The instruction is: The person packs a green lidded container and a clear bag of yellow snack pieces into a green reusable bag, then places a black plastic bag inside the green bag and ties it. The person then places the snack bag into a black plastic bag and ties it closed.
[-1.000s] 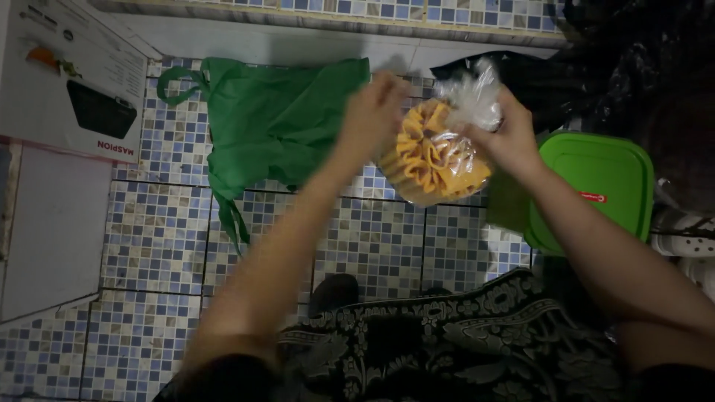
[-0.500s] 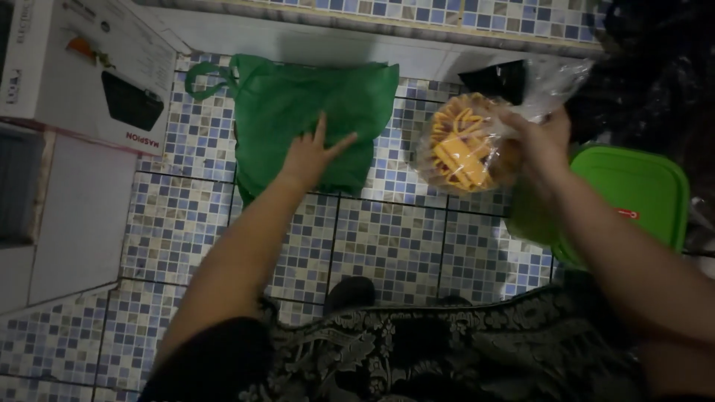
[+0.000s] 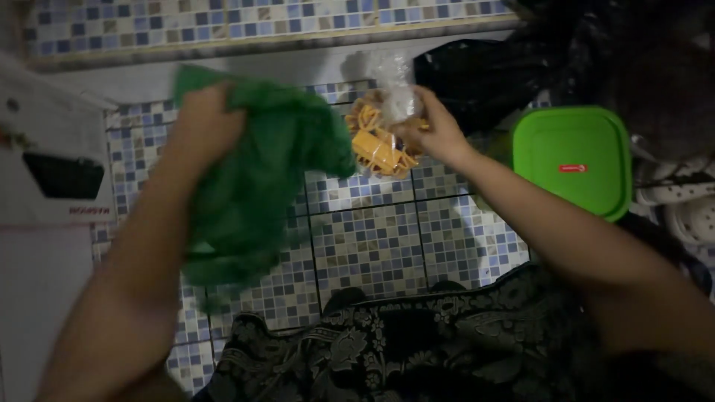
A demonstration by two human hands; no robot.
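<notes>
The left hand [image 3: 205, 123] has its fingers closed on a bunched green cloth bag [image 3: 253, 186], which hangs lifted above the tiled floor [image 3: 372, 246] and blurs across the view at about ten o'clock from the picture's middle. The right hand [image 3: 436, 134] sits at about one o'clock, its fingers pinched shut on the twisted neck of a clear plastic bag of orange crackers [image 3: 376, 145]; the bag hangs just beside the right edge of the green cloth, and whether the two touch cannot be told. At three o'clock from the crackers, well apart, a green square container lid [image 3: 573, 160] lies on the floor beside a dark plastic bag [image 3: 491, 78] at its upper left. A white cardboard box [image 3: 56, 167] stands at nine o'clock, near the left forearm. At six o'clock a dark patterned cloth [image 3: 417, 342] covers the person's lap.
</notes>
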